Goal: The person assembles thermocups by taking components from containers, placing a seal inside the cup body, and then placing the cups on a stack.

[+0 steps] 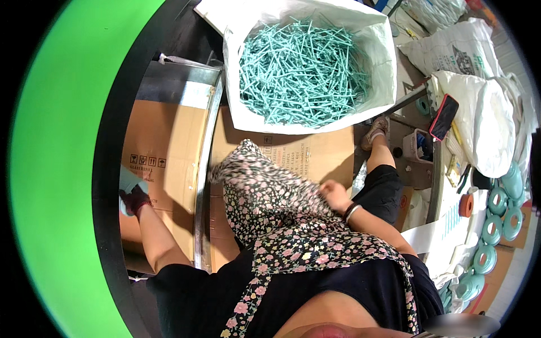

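Note:
At the far left, my left hand (135, 201) wears a dark red glove and is closed about a pale teal piece (133, 181). The black rim beside it cuts off part of that piece, so its full shape is hidden. My right hand (336, 197), bare and slightly blurred, grips the edge of a floral apron (282, 225) at my lap. The apron's far end is lifted and smeared by motion. Beyond it, a white sack (385, 84) stands with its mouth spread wide, full of thin teal sticks (301, 70).
A metal frame rail (204, 169) runs between cardboard sheets (183, 132). At right, a bench carries a red-edged phone (444, 117), white bags (479, 118), a brown ring (466, 205) and several teal rings (485, 259). A small bin (418, 146) stands below the bench.

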The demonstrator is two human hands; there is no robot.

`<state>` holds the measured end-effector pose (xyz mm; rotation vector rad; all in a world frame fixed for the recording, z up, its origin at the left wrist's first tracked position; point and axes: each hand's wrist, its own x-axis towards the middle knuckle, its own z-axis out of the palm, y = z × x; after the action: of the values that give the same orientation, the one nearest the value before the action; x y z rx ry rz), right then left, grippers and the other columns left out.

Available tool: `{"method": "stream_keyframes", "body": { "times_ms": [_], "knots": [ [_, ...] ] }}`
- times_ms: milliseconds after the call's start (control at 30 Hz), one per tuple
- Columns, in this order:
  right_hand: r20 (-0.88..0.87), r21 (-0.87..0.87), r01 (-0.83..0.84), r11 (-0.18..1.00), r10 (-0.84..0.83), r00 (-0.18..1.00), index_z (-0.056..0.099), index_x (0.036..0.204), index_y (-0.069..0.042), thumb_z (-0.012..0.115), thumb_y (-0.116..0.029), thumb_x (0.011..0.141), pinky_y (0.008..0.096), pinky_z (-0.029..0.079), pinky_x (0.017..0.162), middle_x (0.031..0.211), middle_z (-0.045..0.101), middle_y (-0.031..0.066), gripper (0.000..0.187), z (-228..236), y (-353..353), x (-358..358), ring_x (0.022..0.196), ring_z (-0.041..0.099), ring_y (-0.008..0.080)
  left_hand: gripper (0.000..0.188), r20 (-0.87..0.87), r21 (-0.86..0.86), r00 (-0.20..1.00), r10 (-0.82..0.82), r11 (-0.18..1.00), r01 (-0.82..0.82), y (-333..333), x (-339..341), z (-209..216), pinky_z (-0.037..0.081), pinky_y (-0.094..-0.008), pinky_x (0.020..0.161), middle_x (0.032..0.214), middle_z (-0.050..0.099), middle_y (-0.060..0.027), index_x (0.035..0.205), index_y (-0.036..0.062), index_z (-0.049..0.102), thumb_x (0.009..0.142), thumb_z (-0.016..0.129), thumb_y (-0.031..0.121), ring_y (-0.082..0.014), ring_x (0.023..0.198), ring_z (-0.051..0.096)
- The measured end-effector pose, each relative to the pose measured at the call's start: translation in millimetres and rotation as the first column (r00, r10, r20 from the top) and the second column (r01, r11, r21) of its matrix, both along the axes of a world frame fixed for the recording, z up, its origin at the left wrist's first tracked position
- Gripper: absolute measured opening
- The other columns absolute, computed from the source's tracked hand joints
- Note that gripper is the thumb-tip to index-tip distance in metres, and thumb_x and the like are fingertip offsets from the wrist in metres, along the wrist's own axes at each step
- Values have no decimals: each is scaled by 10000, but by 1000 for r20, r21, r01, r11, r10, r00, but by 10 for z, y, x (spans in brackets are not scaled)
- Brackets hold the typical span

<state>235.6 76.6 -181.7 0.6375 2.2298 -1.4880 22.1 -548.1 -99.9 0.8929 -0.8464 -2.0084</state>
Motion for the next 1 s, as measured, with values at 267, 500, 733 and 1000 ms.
{"method": "stream_keyframes", "body": {
  "times_ms": [267, 500, 733, 1000],
  "knots": [
    [-148, -65, 132, 989, -141, 979, 583, 1072, -2, 679, -288, 859, 290, 478, 820, 914, 645, 89, 370, 200, 519, -298, 918, 627, 193, 579, 52, -292, 877, -477, 833, 470, 925, 457, 740, 405, -500, 1020, 1267, 574, -159, 1377, 13, 413, 897, 516, 320, -356, 1177, 533],
    [-315, -709, 135, 693, -482, 818, 363, 1382, -152, 626, -358, 899, 407, 431, 945, 1335, 419, 108, 588, 1366, 286, -617, 1159, 499, 211, 575, -175, -160, 379, -909, 406, 900, 2324, 755, 1163, 408, -497, 1012, 1351, 470, -178, 1350, -7, 416, 877, 585, 273, -338, 1207, 497],
    [-491, -813, 41, 581, -722, 488, 510, 1232, -30, 586, -264, 937, 247, 464, 832, 1077, 597, 46, 385, 1925, 682, -392, 924, 578, 118, 652, 808, -371, -52, -587, -575, 729, 2836, 769, 1563, 430, -387, 953, 1313, 521, -124, 1380, 35, 407, 834, 688, 253, -245, 1160, 524],
    [-935, -163, -28, 986, -145, 323, 572, 1007, -15, 836, -262, 686, 369, 412, 977, 1272, 522, 137, 483, 2472, 165, -53, 1159, 521, 239, 755, 570, -694, 35, -821, -458, 556, 3578, 615, 2090, 425, -356, 962, 1189, 579, -139, 1292, -11, 490, 646, 788, 245, -235, 1109, 555]
  ]
}}
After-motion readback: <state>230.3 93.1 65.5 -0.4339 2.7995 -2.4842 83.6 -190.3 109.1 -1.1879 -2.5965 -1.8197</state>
